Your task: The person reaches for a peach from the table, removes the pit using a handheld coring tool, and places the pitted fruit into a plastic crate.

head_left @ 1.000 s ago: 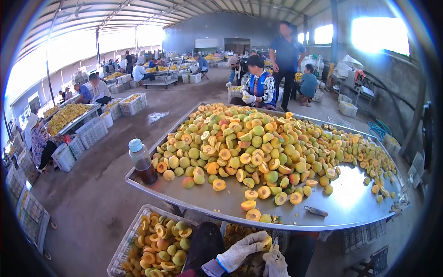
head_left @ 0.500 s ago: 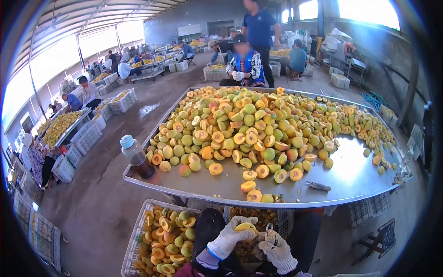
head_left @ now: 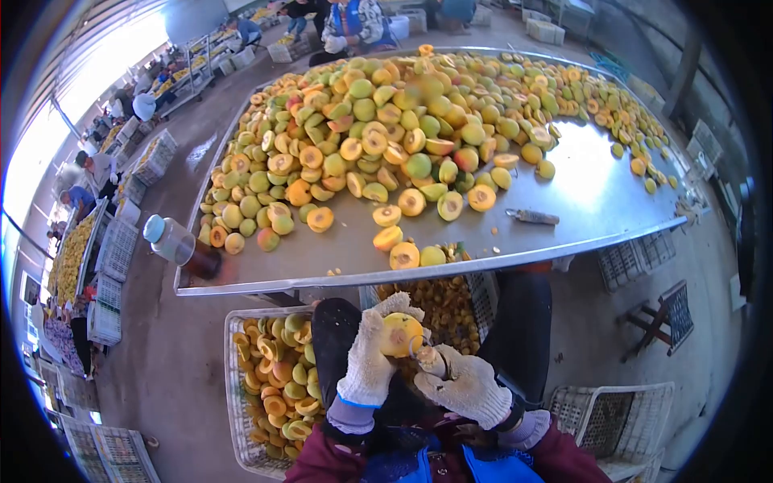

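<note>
My left hand [head_left: 372, 354], in a white knit glove, holds a yellow fruit [head_left: 402, 335] above my lap. Gripped in my gloved right hand [head_left: 467, 382] is a small tool [head_left: 430, 359] with a wooden handle and a metal loop, whose loop touches the fruit's right side. Behind my hands, between my knees, a crate [head_left: 483, 299] contains pits and scraps. A heap of whole and halved fruits [head_left: 354, 149] covers much of the metal table [head_left: 338, 256]. Another wooden-handled tool [head_left: 533, 217] lies near the table's front edge.
A bottle with a blue lid [head_left: 182, 246] stands on the table's left corner. Left of my legs is a crate of halved fruits [head_left: 282, 386]. On the right are a folding stool [head_left: 664, 319] and a white crate [head_left: 616, 419]. A co-worker [head_left: 354, 24] sits across the table.
The view has tilted down. My left hand has raised the fruit, now with its skin side showing, and my right hand has brought the tool's loop against it.
</note>
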Demonstrator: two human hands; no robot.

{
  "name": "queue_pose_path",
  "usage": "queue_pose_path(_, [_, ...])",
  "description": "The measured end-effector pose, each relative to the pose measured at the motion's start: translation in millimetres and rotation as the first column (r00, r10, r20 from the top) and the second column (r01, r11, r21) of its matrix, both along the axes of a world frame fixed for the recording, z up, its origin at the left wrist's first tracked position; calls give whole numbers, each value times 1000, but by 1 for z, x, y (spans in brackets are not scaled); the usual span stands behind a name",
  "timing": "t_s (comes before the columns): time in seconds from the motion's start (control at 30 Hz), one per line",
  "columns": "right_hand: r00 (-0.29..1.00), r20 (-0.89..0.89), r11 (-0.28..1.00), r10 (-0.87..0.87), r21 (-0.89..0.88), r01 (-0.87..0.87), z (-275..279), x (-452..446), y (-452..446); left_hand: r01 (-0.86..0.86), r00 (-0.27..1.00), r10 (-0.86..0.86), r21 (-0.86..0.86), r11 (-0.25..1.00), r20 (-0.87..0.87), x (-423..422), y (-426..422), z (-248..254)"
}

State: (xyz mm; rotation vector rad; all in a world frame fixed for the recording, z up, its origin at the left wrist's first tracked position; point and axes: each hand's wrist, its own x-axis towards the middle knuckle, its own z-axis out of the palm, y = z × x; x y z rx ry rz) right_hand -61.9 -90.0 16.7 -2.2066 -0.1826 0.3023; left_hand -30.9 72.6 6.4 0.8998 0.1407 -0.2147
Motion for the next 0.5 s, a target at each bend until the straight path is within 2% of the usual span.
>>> queue_pose_path(0.07, [993, 120, 1000, 0, -29, 3, -4, 0, 1, 13, 1000, -13, 16, 1000, -21, 1, -1, -2])
queue_pose_path(0.27, [999, 52, 995, 10, -101, -5, 1, 4, 2, 40, 998, -51, 190, 981, 49, -3, -5, -6])
queue_pose_path(0.33, [1000, 5, 995, 7, -96, -6, 4, 6, 2, -38, 992, -6, 337, 941, 129, -5, -10, -8])
queue_pose_path(0.43, [998, -59, 998, 11, -54, -14, 5, 2, 1, -65, 978, -18, 390, 919, 206, -10, -18, -5])
queue_pose_path(0.47, [997, -80, 1000, 23, -14, -25, 4, 0, 1, -60, 980, -21, 389, 919, 200, -8, -14, 0])
queue_pose_path(0.5, [996, -85, 1000, 21, -17, -22, 6, 0, 0, 52, 983, -119, 403, 914, 142, -3, -7, 6])
